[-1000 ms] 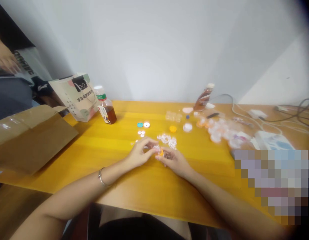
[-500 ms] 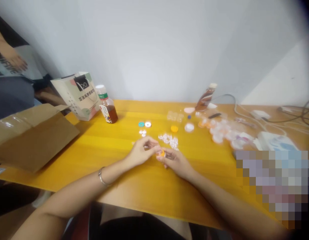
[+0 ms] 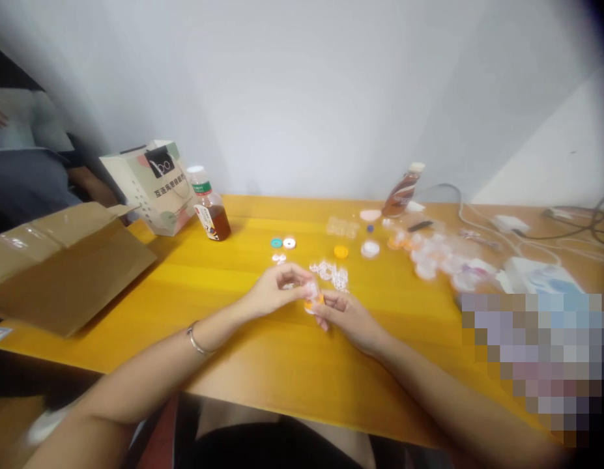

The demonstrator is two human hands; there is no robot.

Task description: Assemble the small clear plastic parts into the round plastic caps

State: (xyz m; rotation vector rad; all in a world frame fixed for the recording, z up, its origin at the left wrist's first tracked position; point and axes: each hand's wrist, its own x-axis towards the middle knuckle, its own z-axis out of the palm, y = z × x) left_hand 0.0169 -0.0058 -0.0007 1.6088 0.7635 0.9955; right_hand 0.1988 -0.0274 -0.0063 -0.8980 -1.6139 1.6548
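orange-and-clear piece point(image 3: 313, 303) sits between both hands near the centre of the frame, above the worktop point(image 3: 262, 384), its handling seemingly under way, since neither hand has let go. at far left a cardboard box point(image 3: 86, 273) stands apart from this work. the left arm comes up from the lower left, a bracelet point(image 3: 194, 342) at the wrist; its hand point(image 3: 279, 286) arches over, thumb and fingertips pinching the clear upper part. just beyond lie a teal disc point(image 3: 276, 243) and a white disc point(image 3: 288, 243), out of hand. the right hand point(image 3: 348, 317), its forearm slanting from the lower right, grips the orange band between thumb and curled fingers. behind it, patterned white pieces point(image 3: 338, 277) lie loose, and further right a blurred cluster of clear and orange pieces point(image 3: 433, 254) is likewise untouched; how many are finished, i cannot tell.
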